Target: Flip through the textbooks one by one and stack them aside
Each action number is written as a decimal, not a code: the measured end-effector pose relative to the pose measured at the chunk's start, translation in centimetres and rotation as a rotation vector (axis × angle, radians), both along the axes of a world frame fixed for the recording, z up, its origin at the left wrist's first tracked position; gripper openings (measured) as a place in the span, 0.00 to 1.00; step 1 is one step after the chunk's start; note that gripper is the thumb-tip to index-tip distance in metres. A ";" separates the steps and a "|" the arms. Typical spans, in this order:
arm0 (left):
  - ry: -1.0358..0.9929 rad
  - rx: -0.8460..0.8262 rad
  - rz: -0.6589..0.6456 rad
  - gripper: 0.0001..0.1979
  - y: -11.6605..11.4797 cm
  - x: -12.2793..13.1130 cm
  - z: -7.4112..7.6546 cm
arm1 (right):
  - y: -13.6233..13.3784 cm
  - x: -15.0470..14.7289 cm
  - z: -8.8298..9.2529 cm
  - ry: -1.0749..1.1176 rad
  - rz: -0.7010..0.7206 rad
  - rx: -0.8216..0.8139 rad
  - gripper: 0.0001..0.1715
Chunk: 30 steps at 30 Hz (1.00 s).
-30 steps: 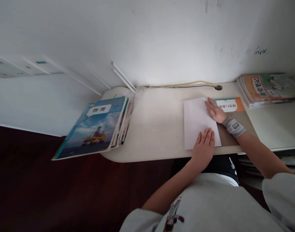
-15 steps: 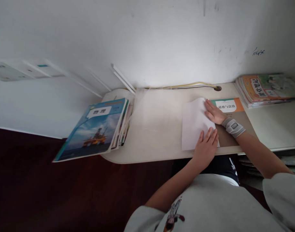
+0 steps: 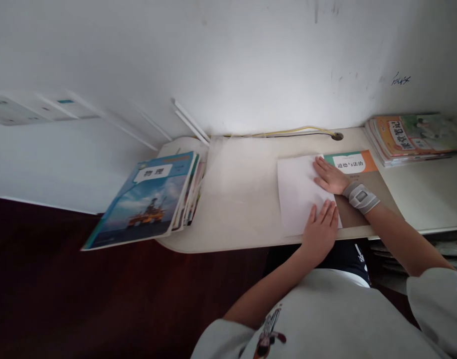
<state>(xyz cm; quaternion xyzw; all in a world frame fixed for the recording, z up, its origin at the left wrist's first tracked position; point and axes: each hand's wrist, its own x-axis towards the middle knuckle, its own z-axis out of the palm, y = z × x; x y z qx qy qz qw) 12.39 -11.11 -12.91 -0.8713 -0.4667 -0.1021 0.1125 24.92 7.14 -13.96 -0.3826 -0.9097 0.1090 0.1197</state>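
Observation:
A textbook with a brown, green and orange cover lies on the desk in front of me. White paper lies against its left side, partly under both hands. My left hand rests flat on the paper's lower right part, fingers stretched out. Higher up, my right hand presses flat near the paper's right edge, its fingers pointing left and its heel by the book cover. A grey band circles the right wrist. Whether the paper is joined to the book I cannot tell.
A stack of books topped by a blue physics textbook juts over the desk's left end. More workbooks are stacked at the back right. Yellow and black cables run along the wall to a hole in the white desk.
The paper's raised, curved upper part has come down flatter, and its left edge reaches slightly farther left. My right hand has shifted a little left and down; my left hand has barely moved.

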 end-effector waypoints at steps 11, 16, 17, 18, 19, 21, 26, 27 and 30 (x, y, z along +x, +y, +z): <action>-0.032 -0.063 -0.010 0.21 0.2 -0.1 0.3 | -0.1 -0.5 -0.3 -0.014 -0.099 0.046 0.43; -0.031 -0.084 0.006 0.22 0.1 0.0 -0.6 | -0.1 -0.6 0.0 -0.051 -0.187 0.047 0.43; -0.031 -0.092 0.005 0.22 0.1 0.0 -0.7 | -0.2 -0.7 0.1 -0.073 -0.178 0.049 0.43; -0.031 -0.100 0.005 0.23 0.0 0.0 -0.8 | -0.3 -0.7 0.2 -0.092 -0.168 0.052 0.43; -0.030 -0.108 0.007 0.23 0.0 0.0 -0.8 | -0.4 -0.7 0.3 -0.109 -0.160 0.055 0.43; -0.028 -0.113 0.018 0.23 0.0 -0.1 -0.6 | -0.5 -0.8 0.5 -0.138 -0.143 0.057 0.44; -0.031 -0.068 0.035 0.23 -0.3 -0.3 -0.4 | -0.7 -0.8 0.5 -0.169 -0.111 0.059 0.44; -0.030 -0.062 0.032 0.23 -0.3 -0.3 -0.5 | -0.7 -0.8 0.5 -0.172 -0.110 0.061 0.44; -0.018 -0.065 0.018 0.23 -0.5 0.1 -0.8 | -0.8 -0.9 0.7 -0.197 -0.114 0.056 0.43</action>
